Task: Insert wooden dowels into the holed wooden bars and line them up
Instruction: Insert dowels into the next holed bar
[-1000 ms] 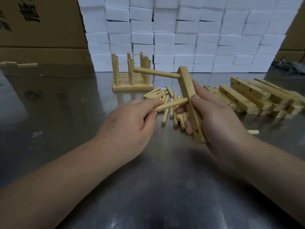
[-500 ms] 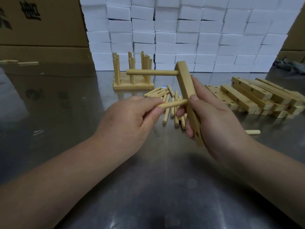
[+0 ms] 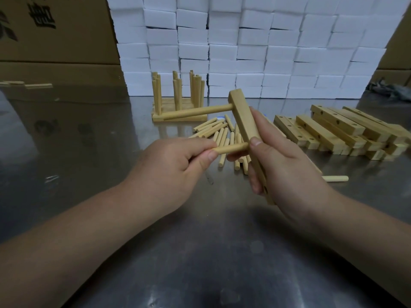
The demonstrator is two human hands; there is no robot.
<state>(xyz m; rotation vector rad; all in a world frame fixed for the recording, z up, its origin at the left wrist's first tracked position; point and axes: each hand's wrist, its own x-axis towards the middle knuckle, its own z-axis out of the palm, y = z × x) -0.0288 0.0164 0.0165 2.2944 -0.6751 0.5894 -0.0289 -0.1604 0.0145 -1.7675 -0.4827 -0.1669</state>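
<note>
Pale wood bar [image 3: 243, 116] gripped by R hand [image 3: 287, 165], dowel [image 3: 200, 112] seated, L hand [image 3: 169, 165] pinching 2nd dowel [image 3: 231, 148]

Two hands [image 3: 169, 167], one bar [image 3: 243, 116] in hand with two dowels [image 3: 195, 112], one stray dowel [image 3: 334, 178].

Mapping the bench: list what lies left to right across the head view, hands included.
left hand → short round wooden dowel it pinches → right hand gripping the pale square holed wooden bar → heap of pale holed wooden bars
</note>
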